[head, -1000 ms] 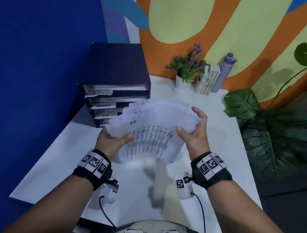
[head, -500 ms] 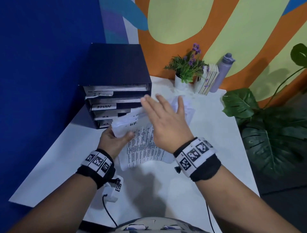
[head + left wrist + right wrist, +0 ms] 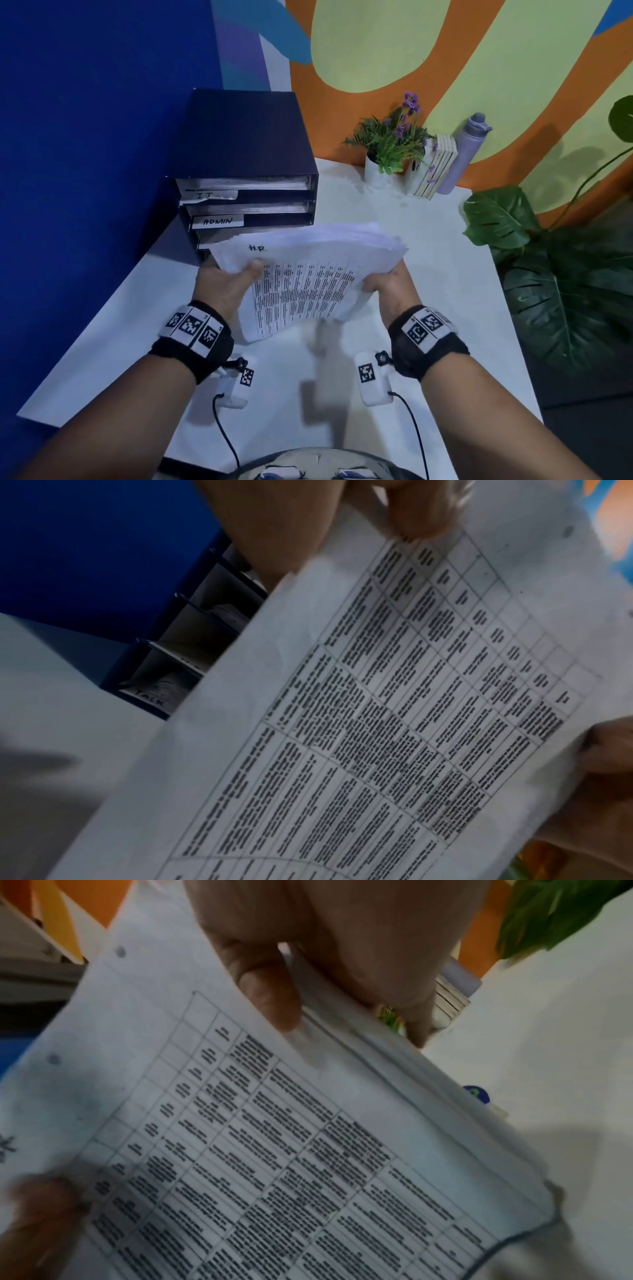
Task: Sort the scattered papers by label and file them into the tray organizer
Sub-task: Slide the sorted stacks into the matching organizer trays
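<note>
Paper stack (image 3: 308,270) before tray organizer (image 3: 246,178); plant pot (image 3: 375,171) right.

The head view is bright and evenly lit, with soft grey shadows of the arms on the white table (image 3: 428,240) below the papers (image 3: 308,274) and straight lines bowed toward the picture's edges. Both wrist views are dimmer, grainy and motion-blurred, their print unreadable.

Blue wall (image 3: 85,137) left, orange-green mural wall (image 3: 445,51) behind white table (image 3: 428,257)
</note>
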`<state>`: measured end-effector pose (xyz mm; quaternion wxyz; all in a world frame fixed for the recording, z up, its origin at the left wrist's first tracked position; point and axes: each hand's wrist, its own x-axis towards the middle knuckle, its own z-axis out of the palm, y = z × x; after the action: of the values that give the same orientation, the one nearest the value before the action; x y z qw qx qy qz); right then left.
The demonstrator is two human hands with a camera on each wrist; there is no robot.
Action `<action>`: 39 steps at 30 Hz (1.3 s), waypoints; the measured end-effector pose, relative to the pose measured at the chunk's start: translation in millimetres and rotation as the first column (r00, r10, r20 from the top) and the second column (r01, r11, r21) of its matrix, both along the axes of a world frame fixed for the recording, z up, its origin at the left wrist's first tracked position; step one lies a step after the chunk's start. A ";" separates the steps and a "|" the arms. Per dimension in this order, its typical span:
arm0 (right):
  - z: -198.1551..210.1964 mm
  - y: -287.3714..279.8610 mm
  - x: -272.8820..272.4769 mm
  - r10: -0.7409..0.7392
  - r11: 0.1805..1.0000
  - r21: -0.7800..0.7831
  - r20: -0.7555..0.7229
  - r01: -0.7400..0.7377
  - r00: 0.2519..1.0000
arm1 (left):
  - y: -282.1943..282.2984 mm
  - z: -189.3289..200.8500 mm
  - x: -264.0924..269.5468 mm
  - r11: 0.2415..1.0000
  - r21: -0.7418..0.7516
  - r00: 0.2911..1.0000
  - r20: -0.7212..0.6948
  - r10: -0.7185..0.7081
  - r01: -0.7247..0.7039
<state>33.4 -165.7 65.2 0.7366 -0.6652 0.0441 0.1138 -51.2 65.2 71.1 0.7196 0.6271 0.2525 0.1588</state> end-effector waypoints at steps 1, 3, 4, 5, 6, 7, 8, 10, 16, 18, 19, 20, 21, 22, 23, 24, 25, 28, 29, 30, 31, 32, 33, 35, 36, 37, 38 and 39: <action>-4.4 -0.3 -0.3 0.011 1.000 0.024 0.003 -0.011 1.000 | -0.8 1.2 1.8 1.000 -0.017 1.000 0.017 -0.002 0.002; -12.2 -1.8 -4.1 0.033 0.996 0.087 -0.002 -0.033 0.999 | -0.6 -4.0 5.8 0.999 -0.035 0.999 0.052 -0.009 0.011; -15.5 -2.7 -6.7 0.041 0.993 0.113 -0.004 -0.041 0.999 | -0.9 -4.6 6.6 1.000 -0.031 0.998 0.058 0.003 -0.001; -17.9 -3.6 -9.8 0.053 0.991 0.123 -0.002 -0.053 0.999 | -0.2 -7.0 6.9 0.999 -0.022 0.997 0.068 0.036 -0.034; -21.0 -4.1 -12.2 0.062 0.991 0.122 0.001 -0.062 0.998 | -1.4 -5.5 5.9 0.997 -0.029 0.993 0.094 0.076 -0.073; -23.7 -4.4 -14.2 0.071 0.989 0.127 0.007 -0.071 0.997 | -3.1 -4.2 4.9 0.993 -0.043 0.984 0.133 0.118 -0.113; -25.1 -4.3 -15.9 0.080 0.988 0.134 0.009 -0.081 0.997 | -6.4 0.2 3.5 0.988 -0.050 0.970 0.187 0.152 -0.145; -26.3 -4.1 -17.0 0.131 0.980 0.148 0.015 -0.132 0.991 | -13.3 10.4 2.8 0.979 -0.041 0.939 0.278 0.203 -0.199; -25.5 -5.3 -18.4 0.227 0.958 0.159 0.089 -0.239 0.970 | -9.8 16.4 14.9 0.950 -0.015 0.908 0.287 0.304 -0.313; -26.2 -0.1 -19.2 0.192 0.965 0.167 0.077 -0.203 0.978 | -10.8 14.7 12.4 0.958 0.041 0.917 0.303 0.258 -0.283; -26.3 3.0 -19.7 0.142 0.974 0.171 0.063 -0.151 0.988 | -12.8 14.2 10.1 0.964 0.072 0.925 0.307 0.222 -0.255; -25.9 5.3 -19.9 0.096 0.979 0.178 0.053 -0.104 0.994 | -11.9 9.8 8.3 0.973 0.090 0.936 0.306 0.174 -0.210; -24.7 6.7 -20.1 0.066 0.979 0.189 0.044 -0.073 0.997 | -9.1 4.8 6.4 0.984 0.093 0.947 0.300 0.115 -0.149; -23.8 7.0 -19.8 0.056 0.976 0.207 0.037 -0.062 0.998 | -3.7 -4.4 5.2 0.991 0.107 0.960 0.274 0.052 -0.084; -23.2 6.1 -19.5 0.062 0.974 0.218 0.031 -0.068 0.998 | 2.4 -14.2 3.2 0.992 0.123 0.974 0.225 -0.020 -0.008; -23.7 4.7 -18.3 0.071 0.974 0.215 0.036 -0.077 0.997 | 7.1 -23.4 1.4 0.989 0.129 0.982 0.168 -0.091 0.069; -24.6 2.3 -16.6 0.078 0.976 0.202 0.046 -0.086 0.996 | 10.3 -30.7 -0.9 0.986 0.102 0.985 0.100 -0.139 0.129; -24.2 -3.6 -13.1 0.134 0.969 0.199 0.062 -0.144 0.989 | 8.5 -40.1 -2.4 0.994 -0.002 0.993 -0.028 -0.114 0.114; -22.6 -4.6 -12.8 0.144 0.966 0.210 0.061 -0.153 0.988 | 6.1 -39.6 -1.1 0.997 0.007 0.996 -0.033 -0.081 0.081; -21.0 -4.7 -12.8 0.136 0.962 0.231 0.055 -0.145 0.989 | 3.8 -38.8 2.3 0.997 0.057 0.998 -0.027 -0.060 0.061; -18.4 -3.2 -13.2 0.112 0.958 0.259 0.045 -0.120 0.993 | 0.9 -35.2 6.1 0.991 0.124 0.998 -0.023 -0.057 0.059; -16.0 -0.4 -13.6 0.082 0.953 0.288 0.044 -0.091 0.996 | -1.9 -31.3 9.5 0.980 0.190 0.998 -0.024 -0.058 0.061; -14.2 2.6 -14.2 0.053 0.949 0.309 0.054 -0.067 0.997 | -4.0 -26.9 11.8 0.972 0.225 0.998 -0.006 -0.064 0.064; -13.0 9.7 -14.9 0.017 0.948 0.314 0.090 -0.045 0.996 | -4.6 -22.7 15.9 0.969 0.244 0.997 0.058 -0.046 0.031; -12.3 12.8 -15.6 0.004 0.956 0.291 0.098 -0.032 0.995 | -4.2 -22.5 16.4 0.972 0.237 0.996 0.080 -0.032 0.012; -12.1 14.6 -16.0 -0.012 0.967 0.255 0.095 -0.013 0.995 | -3.2 -23.7 16.8 0.976 0.219 0.994 0.106 -0.013 -0.011; -13.4 15.0 -16.0 -0.023 0.976 0.219 0.089 0.003 0.996 | -2.1 -24.6 15.9 0.983 0.183 0.994 0.111 0.007 -0.027; -14.4 13.9 -16.6 -0.025 0.983 0.183 0.086 0.009 0.996 | -0.7 -28.1 15.0 0.990 0.140 0.993 0.115 0.018 -0.035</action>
<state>16.9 -151.8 50.8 0.7965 -0.5991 0.0069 0.0819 -36.2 64.5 43.0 0.6841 0.6633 0.2076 0.2212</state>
